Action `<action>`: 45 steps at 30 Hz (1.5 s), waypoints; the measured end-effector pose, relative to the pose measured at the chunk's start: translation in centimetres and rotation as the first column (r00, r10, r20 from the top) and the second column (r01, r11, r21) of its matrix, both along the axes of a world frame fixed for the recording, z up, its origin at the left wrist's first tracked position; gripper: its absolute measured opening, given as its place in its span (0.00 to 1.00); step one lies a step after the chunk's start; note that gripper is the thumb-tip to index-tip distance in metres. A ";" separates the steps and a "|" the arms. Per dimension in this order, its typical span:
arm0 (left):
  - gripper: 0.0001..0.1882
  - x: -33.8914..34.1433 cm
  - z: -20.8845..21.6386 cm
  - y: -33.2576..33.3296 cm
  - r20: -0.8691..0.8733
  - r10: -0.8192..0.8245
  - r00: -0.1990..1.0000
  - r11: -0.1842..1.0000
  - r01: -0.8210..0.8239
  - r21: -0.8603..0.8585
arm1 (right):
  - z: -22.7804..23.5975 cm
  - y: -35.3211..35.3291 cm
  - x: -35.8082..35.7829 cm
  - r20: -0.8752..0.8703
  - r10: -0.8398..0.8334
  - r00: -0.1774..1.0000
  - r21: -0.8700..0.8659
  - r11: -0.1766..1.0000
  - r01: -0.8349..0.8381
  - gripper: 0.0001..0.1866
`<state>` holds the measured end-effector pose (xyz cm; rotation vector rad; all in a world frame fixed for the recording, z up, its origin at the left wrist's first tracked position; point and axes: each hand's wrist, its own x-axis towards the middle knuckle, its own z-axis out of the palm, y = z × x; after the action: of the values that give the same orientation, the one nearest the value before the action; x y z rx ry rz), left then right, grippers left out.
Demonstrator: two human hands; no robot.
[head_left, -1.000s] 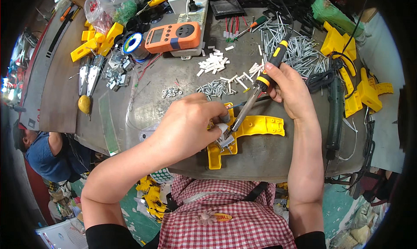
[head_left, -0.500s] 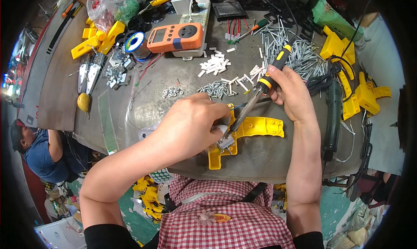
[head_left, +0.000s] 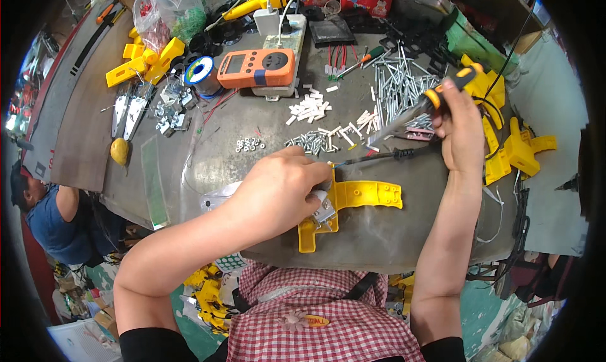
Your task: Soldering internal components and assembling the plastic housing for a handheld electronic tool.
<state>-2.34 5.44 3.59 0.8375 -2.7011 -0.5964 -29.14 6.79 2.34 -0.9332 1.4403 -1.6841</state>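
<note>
Housing [head_left: 369,195] stretches rightward from my nearer left hand [head_left: 278,182], whose pinch I can't make out; right fingers [head_left: 457,97] clasp the soldering iron [head_left: 432,99].

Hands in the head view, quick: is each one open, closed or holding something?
Left hand: curled at the yellow shell; exactly what it holds is hidden.
Right hand: closed, holding the soldering iron by its handle.
</note>
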 end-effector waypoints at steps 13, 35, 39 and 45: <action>0.11 0.3 -0.3 0.5 0.018 -0.007 1.000 1.000 0.007 -0.009 | 0.0 -11.7 3.7 -0.459 -0.308 0.833 -0.574 0.819 -0.014 0.12; 0.12 -0.3 0.0 0.4 0.064 0.008 0.998 1.000 -0.008 0.000 | -2.8 -3.7 2.5 -0.394 0.397 0.829 0.228 0.916 -0.331 0.13; 0.12 -0.4 0.2 0.4 0.049 0.005 0.999 1.000 -0.005 0.005 | -2.8 -3.2 3.0 -0.420 0.482 0.769 0.238 0.876 -0.419 0.11; 0.12 -0.2 0.0 0.3 0.037 0.020 0.999 1.000 -0.021 0.011 | -1.9 -2.6 4.4 -0.374 0.733 0.569 0.393 0.680 -0.619 0.08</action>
<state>-2.56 5.76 3.60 0.8862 -2.7208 -0.5984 -24.70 4.16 0.45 -1.6328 1.2725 -0.6889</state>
